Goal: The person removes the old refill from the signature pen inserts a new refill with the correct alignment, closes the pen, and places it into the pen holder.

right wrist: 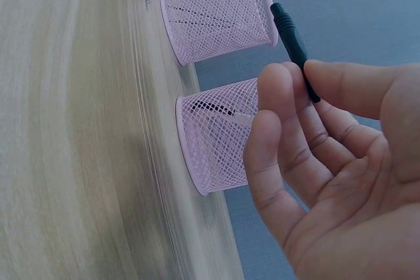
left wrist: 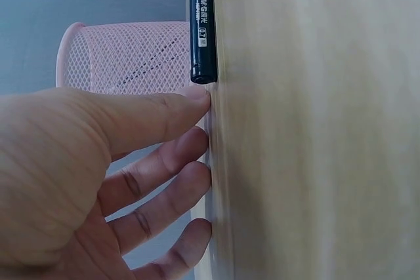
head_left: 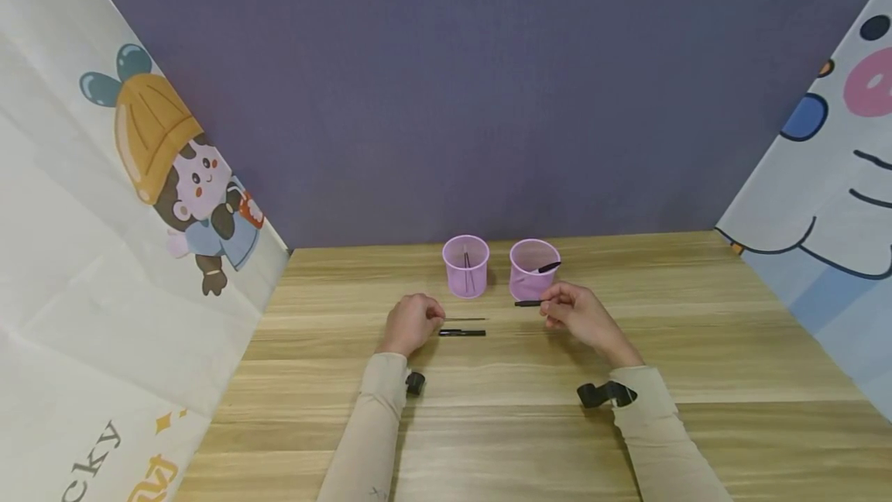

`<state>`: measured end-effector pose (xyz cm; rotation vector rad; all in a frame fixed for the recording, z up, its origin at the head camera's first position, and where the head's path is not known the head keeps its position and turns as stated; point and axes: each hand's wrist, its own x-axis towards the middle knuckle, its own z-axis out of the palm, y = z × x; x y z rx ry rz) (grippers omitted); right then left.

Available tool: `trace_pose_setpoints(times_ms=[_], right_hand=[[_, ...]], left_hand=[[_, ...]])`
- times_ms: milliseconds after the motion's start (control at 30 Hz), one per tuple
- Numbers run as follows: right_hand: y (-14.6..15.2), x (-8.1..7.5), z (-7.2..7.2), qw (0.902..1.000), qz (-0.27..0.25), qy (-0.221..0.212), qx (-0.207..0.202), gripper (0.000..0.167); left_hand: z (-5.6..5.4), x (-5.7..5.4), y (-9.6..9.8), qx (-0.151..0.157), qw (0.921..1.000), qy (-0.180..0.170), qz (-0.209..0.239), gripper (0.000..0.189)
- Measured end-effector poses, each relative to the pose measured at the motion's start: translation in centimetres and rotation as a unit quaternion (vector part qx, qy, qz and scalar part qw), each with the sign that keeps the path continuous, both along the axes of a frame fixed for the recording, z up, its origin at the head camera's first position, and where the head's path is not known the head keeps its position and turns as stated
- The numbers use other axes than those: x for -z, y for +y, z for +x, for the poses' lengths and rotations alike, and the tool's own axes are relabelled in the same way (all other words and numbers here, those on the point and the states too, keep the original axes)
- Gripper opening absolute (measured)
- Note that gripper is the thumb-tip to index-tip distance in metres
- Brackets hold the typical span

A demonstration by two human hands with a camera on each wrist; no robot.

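Observation:
My left hand (head_left: 413, 324) rests on the table with fingers bent and fingertips down, right by the end of a thin dark rod like a pen refill (head_left: 467, 319). In the left wrist view its thumb and index finger stand apart, the thumb close to the end of a black capped pen (left wrist: 203, 37) with white lettering. That pen lies nearer to me than the rod. With thumb and fingertips, my right hand (head_left: 578, 320) pinches a black pen barrel (right wrist: 292, 40), ribbed near one end and held above the table in front of the right pink mesh cup (head_left: 524, 285).
A second pink mesh cup (head_left: 456, 279) stands left of the first and holds thin dark rods. From the right cup's rim pokes a black pen piece (head_left: 549, 266). Behind both rises a dark grey-blue panel (head_left: 446, 99); printed cloths flank the wooden table (head_left: 502, 440).

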<state>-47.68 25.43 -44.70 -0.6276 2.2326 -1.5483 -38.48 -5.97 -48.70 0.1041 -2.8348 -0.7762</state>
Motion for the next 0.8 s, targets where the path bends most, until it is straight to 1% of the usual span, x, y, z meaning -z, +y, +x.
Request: trace_pose_setpoints(times_ms=[167,267,367,467,567,800], right_hand=[[-0.1,-0.3,0.2,1.0,-0.006,-0.004,-0.001,0.023],[-0.1,-0.3,0.2,1.0,-0.004,-0.001,-0.002,0.022],[-0.1,-0.2,0.2,1.0,0.001,0.006,-0.001,0.021],[-0.1,-0.2,0.1,0.9999,0.004,0.01,0.002,0.02],[-0.1,-0.2,0.1,0.9999,0.003,0.009,0.005,0.02],[-0.2,-0.3,0.2,1.0,0.0,0.001,0.006,0.02]], left_hand=[[0.1,0.0,0.0,0.0,1.0,-0.006,0.004,0.006],[0.2,-0.1,0.0,-0.002,0.9999,-0.009,0.008,0.005],[0.3,-0.2,0.0,-0.008,0.9999,-0.005,0.012,0.006],[0.3,-0.4,0.0,-0.017,0.9997,0.011,0.012,0.006],[0.2,-0.7,0.3,-0.023,0.9991,0.035,0.006,0.007],[0.1,-1.9,1.5,-0.028,0.996,0.085,0.005,0.008]])
